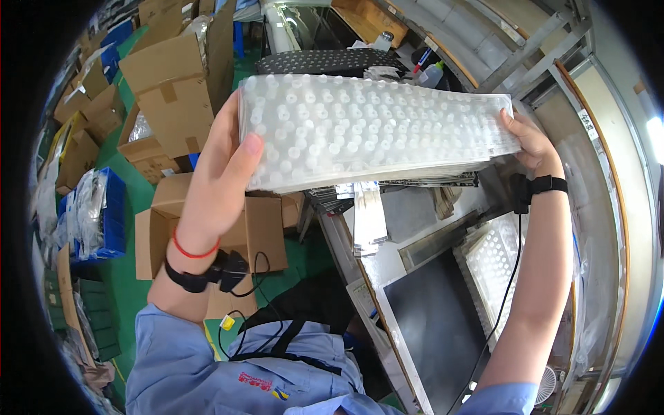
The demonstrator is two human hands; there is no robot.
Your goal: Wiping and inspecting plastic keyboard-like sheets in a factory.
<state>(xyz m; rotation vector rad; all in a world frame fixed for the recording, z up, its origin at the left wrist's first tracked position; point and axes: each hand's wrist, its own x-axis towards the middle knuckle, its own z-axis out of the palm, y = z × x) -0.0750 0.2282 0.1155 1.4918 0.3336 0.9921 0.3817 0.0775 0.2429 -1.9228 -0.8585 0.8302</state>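
Observation:
Between my two hands I hold up a stack of clear plastic sheets (373,124) dotted with rows of round white pieces. At its left end my left hand (232,149) grips the stack, thumb on top and the other fingers hidden behind. My right hand (529,138) clasps the right end, thumb on the upper face. Several layers show along the near edge. Beneath the stack, flat strips of white paper or film (369,221) hang over the workbench edge. A similar pile of dotted sheets (491,266) lies by my right forearm.
Open cardboard boxes (169,90) crowd the green floor on the left, with a blue crate (111,214) of plastic bags. Behind the stack lie a black dotted sheet (332,62) and a small bottle (431,74). A dark panel (436,332) sits on the workbench. Cables hang from both wrists.

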